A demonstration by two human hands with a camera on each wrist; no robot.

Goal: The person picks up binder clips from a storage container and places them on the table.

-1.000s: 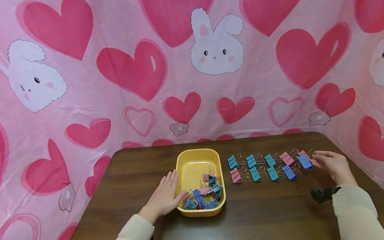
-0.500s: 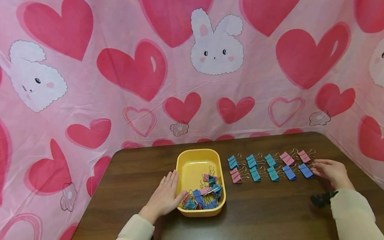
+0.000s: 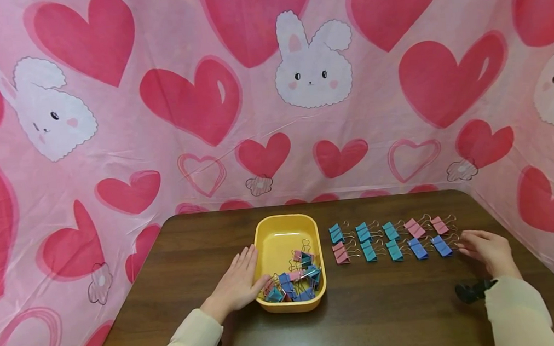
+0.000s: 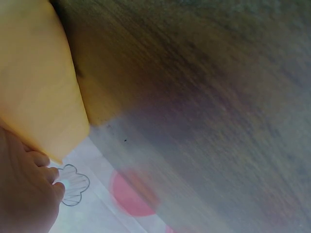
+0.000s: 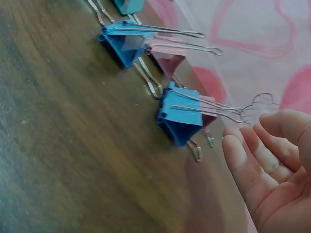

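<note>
My left hand [image 3: 234, 281] rests with straight fingers along the left wall of a yellow plastic tub [image 3: 275, 244], its thumb at the rim. Several pink, teal and blue binder clips [image 3: 285, 285] lie jumbled in the tub's near half. My right hand [image 3: 486, 251] holds nothing; its loosely bent fingers hover just right of the wire handles of a blue binder clip [image 3: 442, 246]. That clip sits at the right end of the nearer of two rows. In the right wrist view, its blue body [image 5: 182, 109] partly hides a pink binder clip [image 5: 209, 107].
Two rows of binder clips stretch right of the tub, handles pointing right; the back row ends with a pink clip [image 3: 439, 226]. The dark wooden table [image 3: 369, 319] meets a pink heart-and-rabbit cloth [image 3: 264, 196] at its back and sides.
My right hand set the blue binder clip down at the near row's right end, in front of the pink one, let go and drew slightly right. My left hand stayed at the tub.
</note>
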